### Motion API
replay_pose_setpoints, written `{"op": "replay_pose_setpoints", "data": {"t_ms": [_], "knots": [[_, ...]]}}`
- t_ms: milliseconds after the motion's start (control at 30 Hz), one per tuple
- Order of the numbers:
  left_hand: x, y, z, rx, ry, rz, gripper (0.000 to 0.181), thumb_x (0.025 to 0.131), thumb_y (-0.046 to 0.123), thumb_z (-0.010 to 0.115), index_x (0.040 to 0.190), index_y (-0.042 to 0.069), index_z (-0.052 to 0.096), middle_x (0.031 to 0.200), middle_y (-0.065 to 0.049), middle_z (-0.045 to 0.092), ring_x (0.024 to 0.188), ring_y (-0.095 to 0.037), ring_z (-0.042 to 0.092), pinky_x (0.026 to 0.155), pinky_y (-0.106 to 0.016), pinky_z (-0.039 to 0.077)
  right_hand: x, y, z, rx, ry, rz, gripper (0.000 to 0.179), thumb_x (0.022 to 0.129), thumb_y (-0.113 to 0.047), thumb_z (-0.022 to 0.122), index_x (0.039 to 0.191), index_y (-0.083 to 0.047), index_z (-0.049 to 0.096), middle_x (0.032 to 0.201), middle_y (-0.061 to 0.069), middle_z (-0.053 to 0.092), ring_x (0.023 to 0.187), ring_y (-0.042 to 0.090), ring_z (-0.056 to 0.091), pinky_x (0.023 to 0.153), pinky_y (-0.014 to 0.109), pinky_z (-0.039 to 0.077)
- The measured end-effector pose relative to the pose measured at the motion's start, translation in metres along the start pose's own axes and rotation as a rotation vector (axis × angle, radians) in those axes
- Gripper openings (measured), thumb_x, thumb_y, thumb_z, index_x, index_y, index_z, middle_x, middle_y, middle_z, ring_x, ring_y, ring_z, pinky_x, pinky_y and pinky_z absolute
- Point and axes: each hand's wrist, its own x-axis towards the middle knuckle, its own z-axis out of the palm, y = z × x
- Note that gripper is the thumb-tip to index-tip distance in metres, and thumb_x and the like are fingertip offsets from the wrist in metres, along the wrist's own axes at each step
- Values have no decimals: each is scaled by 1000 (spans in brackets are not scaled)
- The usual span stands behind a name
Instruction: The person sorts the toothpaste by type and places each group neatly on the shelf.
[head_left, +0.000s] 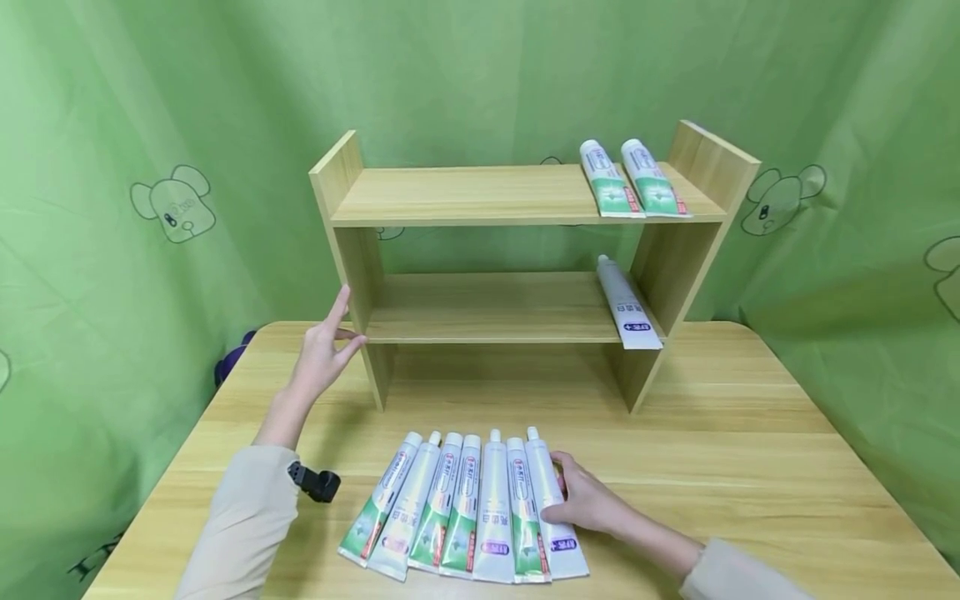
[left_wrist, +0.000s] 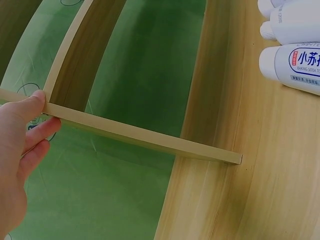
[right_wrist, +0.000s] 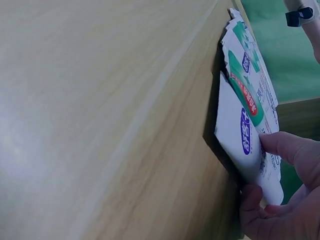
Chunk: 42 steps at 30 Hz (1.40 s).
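Observation:
A wooden shelf (head_left: 480, 308) stands at the back of the table. My left hand (head_left: 322, 358) pinches the front edge of its left side panel (left_wrist: 145, 134), thumb on one face and fingers on the other. Several toothpaste tubes lie side by side in a row in front of the shelf, some white with green ends, others plain white like this one (head_left: 493, 508). At the row's right end, my right hand (head_left: 596, 500) grips the outermost white toothpaste tube (right_wrist: 237, 127) from its right side, thumb on top. That tube lies on the table against its neighbour.
Two green-and-white toothpaste tubes (head_left: 609, 179) lie at the right of the shelf's top board. A white tube (head_left: 626, 304) lies on the middle board by the right panel. Green curtains (head_left: 480, 75) hang behind the table (head_left: 735, 450).

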Motion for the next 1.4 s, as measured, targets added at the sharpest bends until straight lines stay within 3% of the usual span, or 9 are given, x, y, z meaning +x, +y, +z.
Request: {"op": "replay_pose_setpoints", "data": {"t_ms": [200, 433, 667, 967, 1267, 1400], "knots": [[0, 1, -1, 0, -7, -27, 92, 75, -6, 68, 147, 18, 14, 133, -30, 40, 77, -36, 65, 72, -42, 56, -1, 1, -3, 51, -22, 1, 83, 67, -4, 72, 133, 13, 23, 85, 12, 54, 63, 16, 57, 52, 27, 54], [0, 0, 0, -5, 12, 21, 93, 75, -8, 67, 147, 20, 14, 116, -38, 49, 73, -36, 66, 60, -37, 57, -5, 6, -9, 182, -54, 7, 70, 76, -8, 62, 132, 11, 26, 83, 11, 51, 61, 17, 57, 49, 31, 55], [0, 0, 1, -32, 28, 25, 94, 74, -9, 67, 147, 20, 15, 119, -37, 48, 73, -36, 65, 66, -42, 57, -4, 6, -20, 261, -29, -14, 61, 82, -11, 56, 133, 9, 29, 92, 12, 48, 59, 17, 57, 47, 29, 54], [-1, 0, 2, -27, 22, 14, 93, 74, -9, 67, 146, 17, 15, 121, -37, 47, 73, -36, 65, 66, -41, 57, -2, -1, -35, 336, 27, -55, 64, 83, -8, 56, 136, 8, 25, 101, 17, 49, 63, 18, 57, 48, 31, 55], [-2, 0, 2, -16, 29, 19, 96, 73, -9, 68, 147, 21, 14, 119, -37, 48, 73, -36, 66, 71, -44, 56, -6, -20, -55, 432, 42, -120, 66, 84, -7, 53, 139, 5, 19, 115, 31, 44, 67, 19, 59, 50, 35, 56], [-2, -1, 2, -15, 30, 27, 96, 73, -9, 68, 147, 22, 14, 118, -37, 49, 73, -36, 66, 71, -44, 56, -9, -28, -61, 454, 80, -125, 64, 85, -5, 52, 140, 2, 21, 120, 31, 43, 68, 18, 59, 50, 35, 56]]}}
